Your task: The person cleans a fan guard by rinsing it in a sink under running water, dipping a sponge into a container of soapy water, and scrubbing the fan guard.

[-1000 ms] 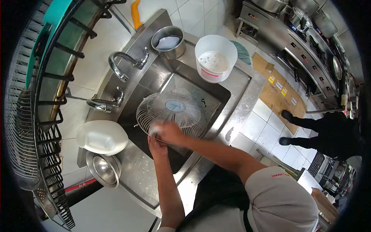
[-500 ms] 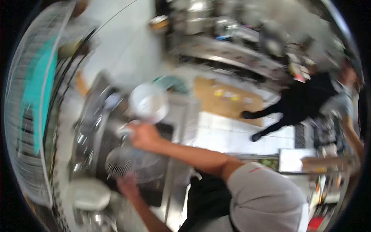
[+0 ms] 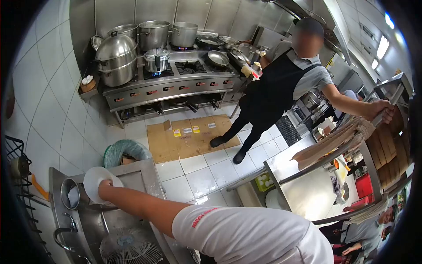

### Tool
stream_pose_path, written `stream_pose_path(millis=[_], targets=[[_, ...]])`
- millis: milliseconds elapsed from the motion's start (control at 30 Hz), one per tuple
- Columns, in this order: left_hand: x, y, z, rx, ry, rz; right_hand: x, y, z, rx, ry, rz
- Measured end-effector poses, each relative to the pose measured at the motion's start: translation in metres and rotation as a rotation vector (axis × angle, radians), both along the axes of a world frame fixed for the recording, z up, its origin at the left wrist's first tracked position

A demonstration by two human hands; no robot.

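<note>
The round grille, pale and wire-ribbed around a bluish hub, lies in the sink. Beyond, my right grip is partly hidden inside the white bucket, its closure impossible to tell; my left grip is out of view.

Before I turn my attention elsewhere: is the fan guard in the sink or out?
In, as far as it shows: the fan guard appears within the sink basin, its near edge cut off.
</note>
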State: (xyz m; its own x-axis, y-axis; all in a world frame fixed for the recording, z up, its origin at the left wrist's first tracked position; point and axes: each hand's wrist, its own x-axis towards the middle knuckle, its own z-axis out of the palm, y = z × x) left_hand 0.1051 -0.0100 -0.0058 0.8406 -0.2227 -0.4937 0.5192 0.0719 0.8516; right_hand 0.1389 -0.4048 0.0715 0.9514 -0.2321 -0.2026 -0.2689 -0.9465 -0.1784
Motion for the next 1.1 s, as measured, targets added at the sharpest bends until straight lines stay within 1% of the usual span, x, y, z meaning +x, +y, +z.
stream_pose_path(millis=[67,100,133,167,200,233,300,333,367,400,433,467,500,533,567,600,667,700,800,833,867,933,967,1067,1100], targets=[[0.011,0.013,-0.009,-0.024,-0.013,-0.008,-0.004,-0.011,0.010,-0.023,-0.014,-0.009],[0.018,0.027,-0.017,-0.117,-0.026,-0.044,-0.010,-0.015,0.019,-0.037,-0.027,-0.019],[0.036,0.053,-0.044,-0.378,-0.058,-0.227,-0.014,-0.013,0.028,-0.044,-0.042,-0.028],[0.052,0.084,-0.069,-0.728,-0.111,-0.541,-0.024,-0.007,0.048,-0.040,-0.060,-0.029],[0.032,0.076,-0.061,-0.361,0.019,-0.115,-0.035,-0.004,0.067,-0.036,-0.078,-0.046],[0.020,0.043,-0.041,-0.274,0.071,0.051,-0.047,-0.005,0.085,-0.026,-0.109,-0.070],[0.002,0.023,-0.014,-0.318,0.038,0.100,-0.069,0.001,0.121,0.049,-0.248,-0.156],[-0.005,0.023,-0.009,-0.377,-0.009,0.075,-0.076,0.016,0.127,0.107,-0.426,-0.183],[-0.016,-0.003,0.021,-0.255,0.021,0.183,-0.082,0.041,0.133,0.231,-0.458,-0.158],[-0.022,-0.011,0.033,-0.251,0.028,0.209,-0.091,0.068,0.136,0.329,-0.479,-0.155],[-0.022,-0.019,0.038,-0.266,0.041,0.218,-0.098,0.097,0.137,0.440,-0.392,-0.110],[-0.018,-0.020,0.038,-0.209,0.078,0.246,-0.106,0.129,0.136,0.545,-0.299,-0.071],[-0.013,-0.022,0.031,-0.156,0.119,0.268,-0.110,0.161,0.113,0.567,-0.366,-0.001],[-0.005,-0.022,0.015,-0.100,0.168,0.287,-0.103,0.194,0.072,0.590,-0.425,0.063],[-0.015,-0.015,-0.005,-0.314,-0.023,0.268,-0.100,0.220,0.036,0.648,-0.696,0.158],[-0.013,-0.016,-0.006,-0.302,-0.007,0.251,-0.096,0.235,0.003,0.700,-0.969,0.252],[-0.012,-0.014,-0.008,-0.273,0.031,0.225,-0.085,0.243,-0.061,0.725,-0.887,0.106],[-0.021,-0.021,0.015,-0.111,0.121,0.271,-0.082,0.248,-0.077,0.741,-0.843,0.037],[-0.049,0.004,-0.013,-0.222,0.160,0.293,-0.078,0.234,-0.081,0.912,-0.360,-0.327],[-0.053,0.010,-0.021,-0.380,0.184,0.293,-0.075,0.244,-0.088,0.896,-0.345,-0.247],[-0.054,0.017,-0.028,-0.397,0.157,0.286,-0.082,0.261,-0.093,0.906,-0.519,-0.094],[-0.054,0.013,-0.029,-0.453,0.106,0.275,-0.101,0.281,-0.068,0.874,-0.858,0.232],[-0.055,0.009,-0.026,-0.445,0.046,0.274,-0.102,0.275,-0.057,0.903,-0.913,0.221],[-0.062,-0.013,0.018,-0.235,0.117,0.348,-0.076,0.237,-0.106,0.818,-0.291,-0.281],[-0.063,-0.013,0.016,-0.268,0.104,0.292,-0.076,0.215,-0.101,0.878,-0.324,-0.290]])
